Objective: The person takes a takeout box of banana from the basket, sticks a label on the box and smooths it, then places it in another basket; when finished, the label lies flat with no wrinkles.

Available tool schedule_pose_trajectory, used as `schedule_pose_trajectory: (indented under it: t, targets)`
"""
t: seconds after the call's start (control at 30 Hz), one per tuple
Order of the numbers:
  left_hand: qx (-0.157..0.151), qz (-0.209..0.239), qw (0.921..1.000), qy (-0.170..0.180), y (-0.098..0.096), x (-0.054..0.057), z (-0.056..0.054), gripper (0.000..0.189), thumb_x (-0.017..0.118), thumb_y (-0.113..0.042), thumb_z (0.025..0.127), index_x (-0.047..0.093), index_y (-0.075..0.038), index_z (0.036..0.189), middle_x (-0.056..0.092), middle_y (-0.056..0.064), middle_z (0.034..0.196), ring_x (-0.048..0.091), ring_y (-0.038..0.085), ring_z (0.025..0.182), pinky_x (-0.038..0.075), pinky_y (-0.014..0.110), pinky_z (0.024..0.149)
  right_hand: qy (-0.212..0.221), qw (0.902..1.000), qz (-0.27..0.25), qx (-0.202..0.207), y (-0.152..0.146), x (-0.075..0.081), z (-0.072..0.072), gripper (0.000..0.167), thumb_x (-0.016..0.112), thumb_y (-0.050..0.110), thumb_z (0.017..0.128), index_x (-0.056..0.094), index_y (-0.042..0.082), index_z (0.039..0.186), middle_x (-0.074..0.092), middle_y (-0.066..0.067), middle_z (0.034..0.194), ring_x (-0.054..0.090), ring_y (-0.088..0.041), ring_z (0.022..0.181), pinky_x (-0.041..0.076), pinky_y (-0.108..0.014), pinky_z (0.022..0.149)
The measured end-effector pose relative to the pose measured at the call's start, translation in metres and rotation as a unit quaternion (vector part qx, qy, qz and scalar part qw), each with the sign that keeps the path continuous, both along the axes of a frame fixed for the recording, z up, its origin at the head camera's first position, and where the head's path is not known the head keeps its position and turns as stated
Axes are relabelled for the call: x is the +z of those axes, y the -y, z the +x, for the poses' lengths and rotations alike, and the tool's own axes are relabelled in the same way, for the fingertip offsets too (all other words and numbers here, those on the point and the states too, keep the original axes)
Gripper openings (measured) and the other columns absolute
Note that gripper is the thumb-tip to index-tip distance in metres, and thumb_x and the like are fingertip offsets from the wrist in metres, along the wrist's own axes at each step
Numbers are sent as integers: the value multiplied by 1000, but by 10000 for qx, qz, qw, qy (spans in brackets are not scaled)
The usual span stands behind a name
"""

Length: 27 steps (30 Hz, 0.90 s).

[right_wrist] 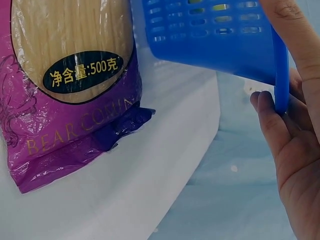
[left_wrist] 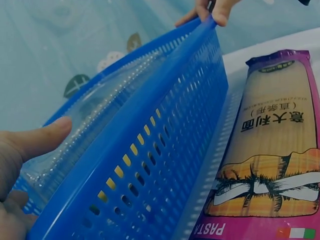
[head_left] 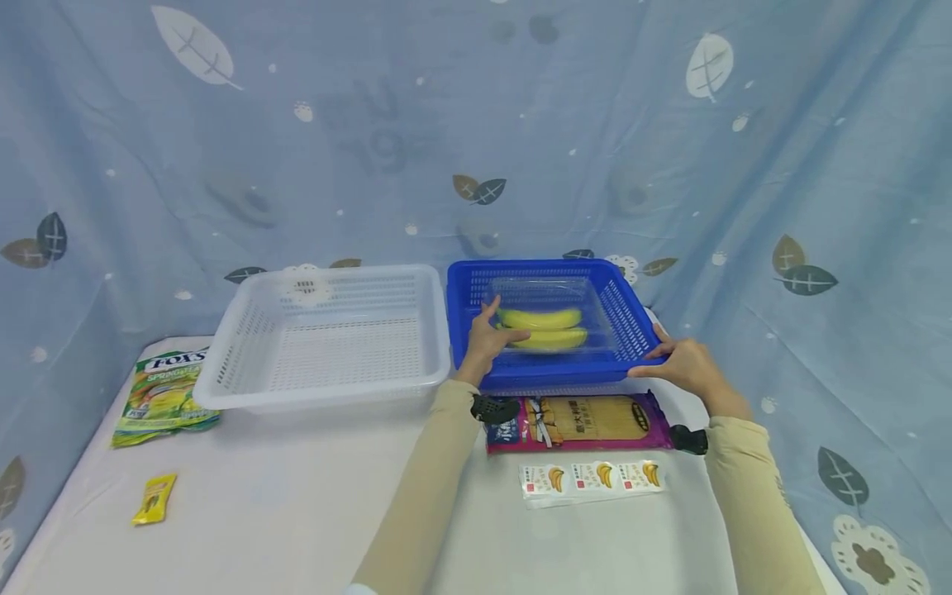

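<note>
Big dark characters on the pasta bag (head_left: 580,421) give us 意大利面, with 直条形 in brackets close by and white PASTA on the pink edge, while at the purple end yellow print on a dark oval (right_wrist: 85,76) calls out 净含量:500克 and gold lettering spells BEAR COMIN, the rest lost in the folds. Over on the far left, FOX'S leaps off the green bag (head_left: 165,395), SPRING in the line beneath it! The print on the banana labels (head_left: 591,481) and the yellow sachet (head_left: 154,499) is too small to catch, but the blue cloth (head_left: 476,124) shows a faint 19.
</note>
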<state>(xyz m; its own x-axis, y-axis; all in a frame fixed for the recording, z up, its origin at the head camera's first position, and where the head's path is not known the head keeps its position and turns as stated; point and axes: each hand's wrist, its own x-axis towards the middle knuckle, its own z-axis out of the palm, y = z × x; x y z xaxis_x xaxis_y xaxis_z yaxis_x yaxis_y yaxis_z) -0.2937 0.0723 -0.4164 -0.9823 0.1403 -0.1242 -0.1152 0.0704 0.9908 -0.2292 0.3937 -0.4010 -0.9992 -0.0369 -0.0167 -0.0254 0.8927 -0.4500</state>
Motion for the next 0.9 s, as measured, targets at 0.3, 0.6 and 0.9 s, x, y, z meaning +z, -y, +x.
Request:
schedule_pose_trajectory:
  t: [0.3, 0.6, 0.9]
  targets:
    - [-354, -351, 9984, 273, -6, -2, -5, 107, 81, -7, 77, 10, -25, 155, -12, 9, 160, -9, 42, 142, 24, 56, 111, 52, 9998, -170, -81, 1, -1, -1, 67, 82, 50, 69, 71, -8, 100, 28, -26, 146, 35, -15, 56, 37, -27, 57]
    - [-30, -1451, 9872, -664, -8, -5, -12, 99, 86, -10, 71, 28, -13, 151, 11, 11, 160, 3, 46, 142, 15, 56, 114, 86, 9996, -274, -43, 2, -4, 1, 68, 81, 50, 70, 70, -9, 101, 26, -26, 148, 33, -16, 55, 37, -28, 58]
    - [-100, -1233, 9820, -1429, -8, -9, -17, 50, 88, -17, 68, 63, -5, 110, 19, 15, 158, 15, 38, 143, 27, 54, 111, -54, 9995, -295, -76, -2, -5, -1, 64, 83, 48, 69, 71, -8, 99, 29, -24, 148, 30, -16, 53, 35, -27, 52]
